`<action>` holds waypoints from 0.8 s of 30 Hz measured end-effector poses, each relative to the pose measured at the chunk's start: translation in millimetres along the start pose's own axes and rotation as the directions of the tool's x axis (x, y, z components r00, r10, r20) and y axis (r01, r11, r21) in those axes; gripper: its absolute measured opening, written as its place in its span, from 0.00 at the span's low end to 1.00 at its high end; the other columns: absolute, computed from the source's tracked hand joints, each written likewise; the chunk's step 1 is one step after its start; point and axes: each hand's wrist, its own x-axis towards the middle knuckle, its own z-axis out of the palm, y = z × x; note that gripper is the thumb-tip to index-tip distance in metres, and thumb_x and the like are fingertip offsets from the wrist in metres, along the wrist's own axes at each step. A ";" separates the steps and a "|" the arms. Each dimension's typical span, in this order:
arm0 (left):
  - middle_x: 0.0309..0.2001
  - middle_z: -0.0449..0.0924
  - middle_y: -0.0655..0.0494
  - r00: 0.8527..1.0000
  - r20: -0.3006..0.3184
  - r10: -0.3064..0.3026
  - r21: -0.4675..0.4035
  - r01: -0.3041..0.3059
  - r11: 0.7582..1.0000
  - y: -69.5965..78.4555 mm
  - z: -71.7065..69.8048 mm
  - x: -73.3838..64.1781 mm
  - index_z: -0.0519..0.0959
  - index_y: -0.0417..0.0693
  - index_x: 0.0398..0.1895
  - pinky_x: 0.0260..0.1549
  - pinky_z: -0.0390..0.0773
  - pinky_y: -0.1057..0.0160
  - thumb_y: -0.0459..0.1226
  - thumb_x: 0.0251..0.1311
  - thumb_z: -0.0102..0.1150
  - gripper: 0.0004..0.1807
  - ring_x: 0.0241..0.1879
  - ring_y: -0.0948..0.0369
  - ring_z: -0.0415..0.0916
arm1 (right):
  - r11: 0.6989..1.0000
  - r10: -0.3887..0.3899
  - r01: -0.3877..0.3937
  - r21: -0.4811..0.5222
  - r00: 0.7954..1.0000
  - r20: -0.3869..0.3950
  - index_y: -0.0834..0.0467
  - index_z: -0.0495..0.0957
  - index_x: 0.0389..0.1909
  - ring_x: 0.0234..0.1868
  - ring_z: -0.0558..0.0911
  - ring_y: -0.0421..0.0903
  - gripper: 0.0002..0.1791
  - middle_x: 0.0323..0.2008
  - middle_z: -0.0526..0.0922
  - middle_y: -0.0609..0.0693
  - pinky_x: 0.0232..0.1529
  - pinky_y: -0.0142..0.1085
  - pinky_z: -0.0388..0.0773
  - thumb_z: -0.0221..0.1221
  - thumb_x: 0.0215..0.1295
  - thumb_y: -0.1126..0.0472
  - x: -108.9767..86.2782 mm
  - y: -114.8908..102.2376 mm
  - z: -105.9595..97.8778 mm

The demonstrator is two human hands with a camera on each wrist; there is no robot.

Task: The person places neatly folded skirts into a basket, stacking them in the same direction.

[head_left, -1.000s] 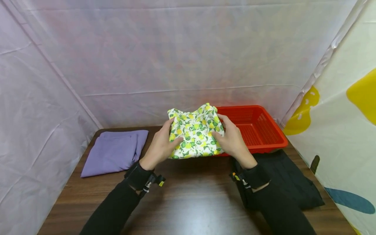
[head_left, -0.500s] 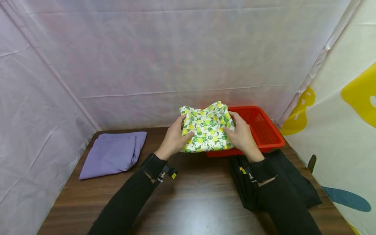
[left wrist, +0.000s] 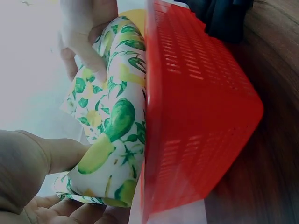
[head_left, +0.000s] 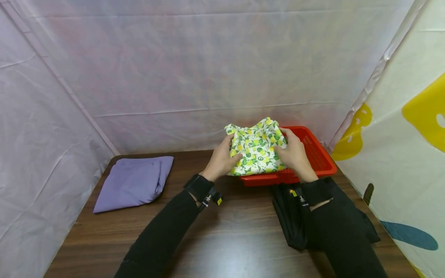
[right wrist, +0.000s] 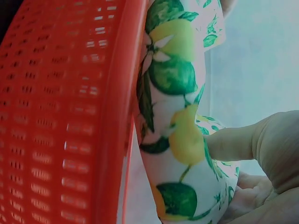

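Soft, even light fills the head view, diffused through the pale sheeting behind the red basket [head_left: 313, 154]. In front of the basket the table [head_left: 240, 247] carries a dull whitish sheen, and shadows there are faint. The straight seams of the sheeting bow toward the frame edges. In both wrist views the background beyond the basket [left wrist: 196, 116] is blown out white, and the basket wall [right wrist: 70, 116] is blurred.

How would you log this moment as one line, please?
both hands grip folded lemon-print cloth | over red basket rim | not released
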 end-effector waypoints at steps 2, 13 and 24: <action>0.91 0.64 0.37 1.000 0.013 0.010 -0.002 -0.009 1.000 0.8 5.4 4.2 0.53 0.48 0.98 0.86 0.75 0.39 0.39 0.86 0.67 0.47 0.89 0.40 0.67 | 1.000 0.014 -0.014 -0.005 1.000 0.003 0.53 0.56 0.96 0.41 0.81 0.63 0.42 0.87 0.69 0.70 0.40 0.47 0.76 0.63 0.90 0.60 2.2 1.8 -3.3; 0.91 0.66 0.38 0.997 0.080 0.014 0.012 -0.015 1.000 9.5 24.3 22.6 0.54 0.46 0.97 0.85 0.75 0.40 0.39 0.84 0.69 0.48 0.88 0.41 0.70 | 0.997 0.058 -0.058 -0.049 0.998 -0.003 0.56 0.57 0.95 0.64 0.82 0.67 0.44 0.89 0.64 0.71 0.47 0.47 0.78 0.65 0.87 0.61 10.8 19.0 -19.2; 0.89 0.70 0.38 0.987 0.159 -0.001 0.106 -0.016 0.994 17.7 35.3 36.6 0.53 0.48 0.98 0.84 0.77 0.45 0.37 0.83 0.69 0.49 0.85 0.43 0.74 | 0.992 0.117 -0.115 -0.061 0.993 0.032 0.59 0.57 0.95 0.83 0.73 0.72 0.43 0.88 0.66 0.73 0.71 0.63 0.82 0.63 0.86 0.64 17.9 25.5 -26.9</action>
